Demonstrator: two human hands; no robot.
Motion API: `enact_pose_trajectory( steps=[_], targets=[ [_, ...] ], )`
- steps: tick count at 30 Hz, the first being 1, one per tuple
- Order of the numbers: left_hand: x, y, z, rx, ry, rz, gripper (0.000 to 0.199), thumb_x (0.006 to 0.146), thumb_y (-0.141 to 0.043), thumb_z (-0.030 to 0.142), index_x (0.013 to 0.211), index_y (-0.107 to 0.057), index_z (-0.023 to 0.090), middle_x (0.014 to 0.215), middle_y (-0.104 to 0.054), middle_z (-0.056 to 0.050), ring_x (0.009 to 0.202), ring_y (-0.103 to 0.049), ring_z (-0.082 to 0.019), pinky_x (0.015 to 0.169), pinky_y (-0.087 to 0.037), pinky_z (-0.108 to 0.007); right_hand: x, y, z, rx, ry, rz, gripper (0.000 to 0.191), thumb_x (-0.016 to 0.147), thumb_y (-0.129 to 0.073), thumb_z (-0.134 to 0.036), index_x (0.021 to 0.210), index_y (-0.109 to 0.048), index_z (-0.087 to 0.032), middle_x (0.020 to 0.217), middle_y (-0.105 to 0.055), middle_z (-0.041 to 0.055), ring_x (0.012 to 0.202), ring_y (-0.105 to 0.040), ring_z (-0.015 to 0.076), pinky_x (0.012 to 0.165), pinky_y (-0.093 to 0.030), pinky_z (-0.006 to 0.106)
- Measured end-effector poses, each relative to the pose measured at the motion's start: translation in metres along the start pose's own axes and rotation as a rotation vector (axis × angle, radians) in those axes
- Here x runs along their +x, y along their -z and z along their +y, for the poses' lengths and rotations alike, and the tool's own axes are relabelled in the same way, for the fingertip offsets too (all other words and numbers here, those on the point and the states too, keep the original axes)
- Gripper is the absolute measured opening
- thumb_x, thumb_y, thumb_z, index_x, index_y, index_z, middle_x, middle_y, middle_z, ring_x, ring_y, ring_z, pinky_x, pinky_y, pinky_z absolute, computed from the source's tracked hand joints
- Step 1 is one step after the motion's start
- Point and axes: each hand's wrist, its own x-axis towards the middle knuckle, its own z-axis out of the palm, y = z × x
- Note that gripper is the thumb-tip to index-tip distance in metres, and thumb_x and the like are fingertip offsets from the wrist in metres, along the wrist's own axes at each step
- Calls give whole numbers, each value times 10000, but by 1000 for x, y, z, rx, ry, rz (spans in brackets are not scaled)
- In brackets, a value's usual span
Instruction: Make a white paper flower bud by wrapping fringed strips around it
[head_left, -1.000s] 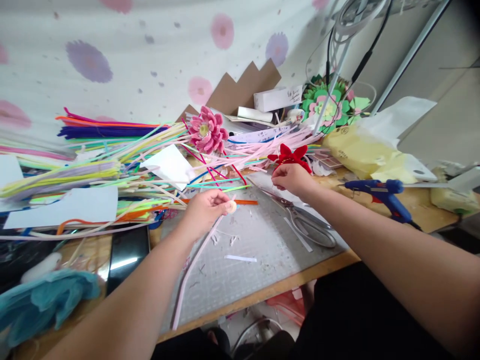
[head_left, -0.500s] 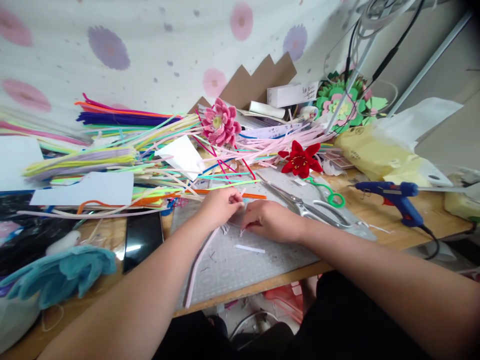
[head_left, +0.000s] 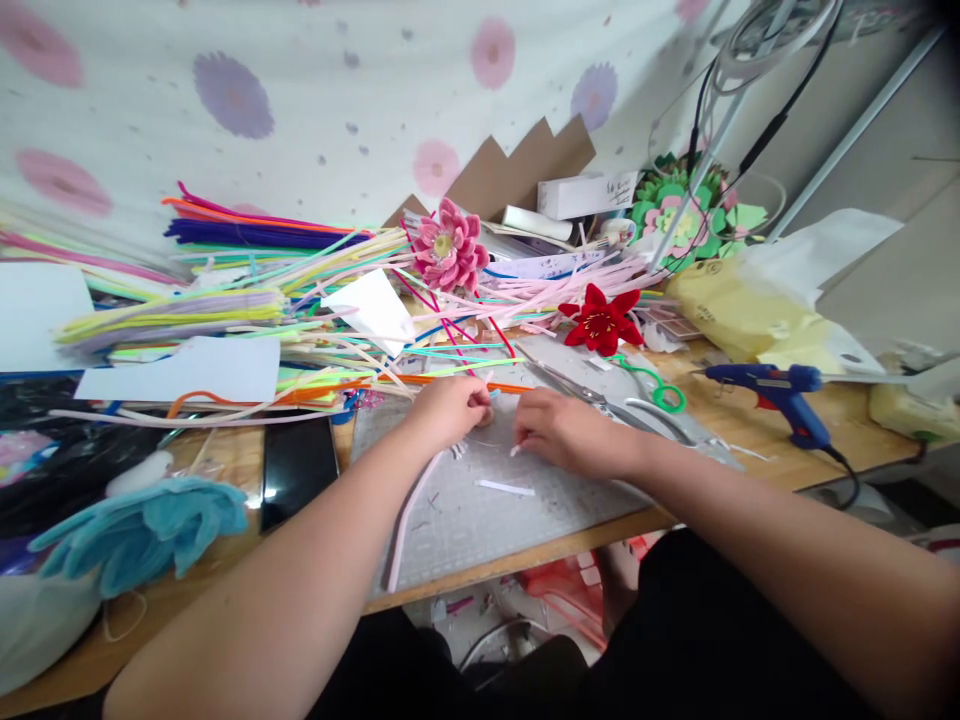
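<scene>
My left hand point(head_left: 452, 412) is closed in a pinch above the grey cutting mat point(head_left: 450, 535). A pale pink pipe cleaner point(head_left: 406, 520) runs from under this hand down to the mat's front edge, and a pale tip shows above the fingers. To its right, my right hand point(head_left: 559, 428) has its fingers drawn together, a small white piece showing at the fingertips. Its exact kind is too small to tell. On the mat in front of the hands lies a short white strip point(head_left: 506, 488). Large silver scissors point(head_left: 585, 388) lie behind my right hand, partly covered by it.
Bundles of coloured pipe cleaners point(head_left: 172, 322) fill the left and back. A pink flower point(head_left: 448, 245) and a red flower point(head_left: 601, 320) lie behind the mat. Green-handled scissors point(head_left: 667, 398) and a blue glue gun point(head_left: 780, 385) are right; a phone point(head_left: 298, 470) and blue petals point(head_left: 150, 530) left.
My right hand has moved right, away from my left hand, widening the gap between them. My left hand stays pinched by the pipe cleaner. The whole view has shifted slightly.
</scene>
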Motion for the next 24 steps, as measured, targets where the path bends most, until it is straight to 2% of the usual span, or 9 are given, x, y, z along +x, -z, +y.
enact_pose_trajectory(
  steps=[3, 6, 10, 14, 19, 23, 24],
  targets=[
    [0, -1, -1, -19, -5, 1, 43, 647, -648, 213, 650, -683, 237, 629, -683, 8, 599, -588, -181, 550, -368, -266, -26, 26, -5, 92, -27, -49, 116, 861, -552, -115, 788, -621, -174, 815, -609, 48, 798, -565, 176, 743, -449, 288],
    [0, -1, 0, -52, 0, 3, 61, 646, -636, 186, 646, -677, 231, 614, -675, 10, 596, -594, -177, 551, -374, -264, -50, 37, -22, 213, -56, -187, 133, 864, -527, -94, 810, -609, -184, 826, -612, 37, 774, -565, 157, 716, -450, 259],
    [0, -3, 1, -120, 4, 28, 63, 669, -620, 199, 702, -669, 219, 647, -678, -1, 627, -615, -181, 560, -401, -264, -67, 28, -46, 195, -16, -328, 157, 859, -533, -89, 818, -646, -191, 830, -648, 42, 796, -583, 167, 705, -445, 255],
    [0, -5, 1, -192, -1, 58, 58, 687, -619, 227, 740, -635, 207, 684, -682, -9, 647, -626, -174, 577, -433, -264, -72, 19, -47, 224, 56, -386, 211, 874, -519, -89, 818, -685, -206, 783, -683, 27, 776, -604, 155, 688, -438, 235],
    [-1, -11, 2, -252, -9, 50, 69, 707, -627, 262, 722, -605, 199, 641, -670, -4, 598, -623, -163, 553, -445, -261, -74, 26, -33, 260, -87, -305, 140, 811, -585, -92, 754, -675, -182, 699, -652, 1, 647, -576, 125, 606, -430, 211],
    [-3, -16, 8, -257, -24, 12, 68, 715, -607, 231, 764, -638, 197, 670, -700, -8, 614, -643, -166, 562, -459, -260, -67, 34, -17, 210, -106, -107, 202, 772, -535, -23, 811, -680, -159, 790, -673, 24, 723, -597, 124, 686, -450, 212],
    [-4, -15, 10, -242, -27, 16, 91, 714, -603, 223, 788, -652, 199, 702, -711, -11, 626, -644, -168, 573, -460, -264, -63, 36, -11, 177, -147, -46, 208, 774, -532, -26, 822, -687, -156, 814, -683, 29, 750, -607, 126, 707, -452, 212]
  ],
)
